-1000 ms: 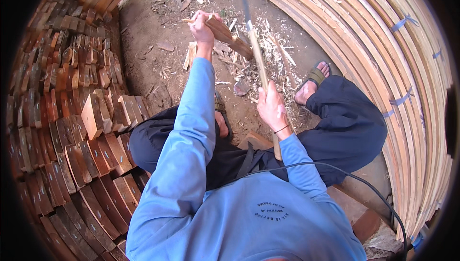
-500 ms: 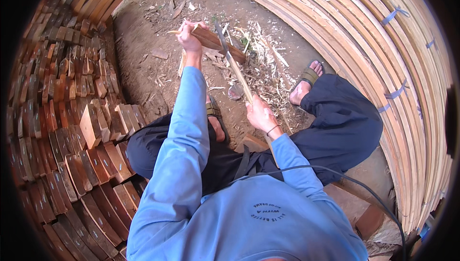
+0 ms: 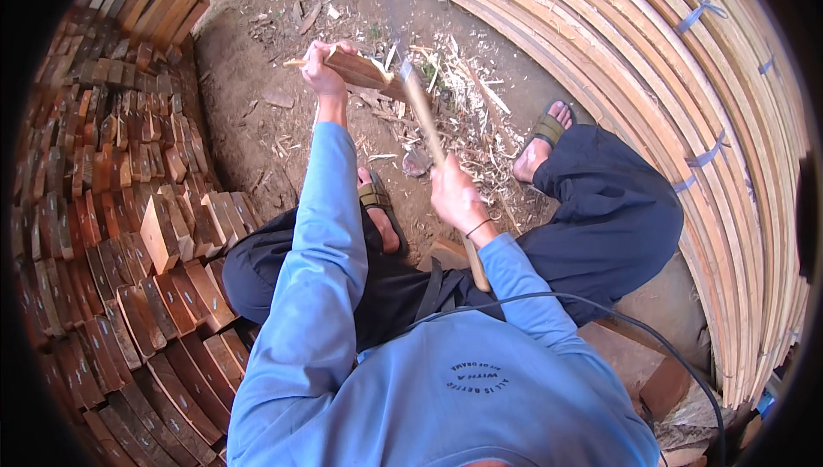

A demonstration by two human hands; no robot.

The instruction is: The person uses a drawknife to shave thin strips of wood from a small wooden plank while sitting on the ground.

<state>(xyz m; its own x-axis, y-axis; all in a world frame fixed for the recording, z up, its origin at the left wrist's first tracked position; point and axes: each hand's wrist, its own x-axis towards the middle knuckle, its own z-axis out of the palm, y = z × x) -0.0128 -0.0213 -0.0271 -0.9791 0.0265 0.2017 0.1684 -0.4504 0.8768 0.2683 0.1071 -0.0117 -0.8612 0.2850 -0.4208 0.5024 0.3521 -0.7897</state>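
Observation:
With my left arm stretched forward, my left hand [image 3: 324,73] is closed around the upper end of a brown wood piece [image 3: 367,72], which slants down to the right above the ground. My right hand [image 3: 457,194] grips the pale wooden handle of a long-handled machete [image 3: 423,114]. Its butt end reaches back under my right forearm. Motion smears the blade, which lies beside the right end of the wood piece; whether they touch I cannot tell.
Pale wood shavings [image 3: 467,81] litter the dirt floor. Stacked wood blocks [image 3: 163,236] rise on the left. Long planks [image 3: 617,56] with blue ties curve along the right. My sandalled feet stand apart. A black cable [image 3: 591,300] crosses my lap and right side.
The machete has swung to a steeper angle, and its blade has gone from sharp to blurred. My left hand and the wood piece have shifted slightly left. My right hand has moved slightly left and nearer.

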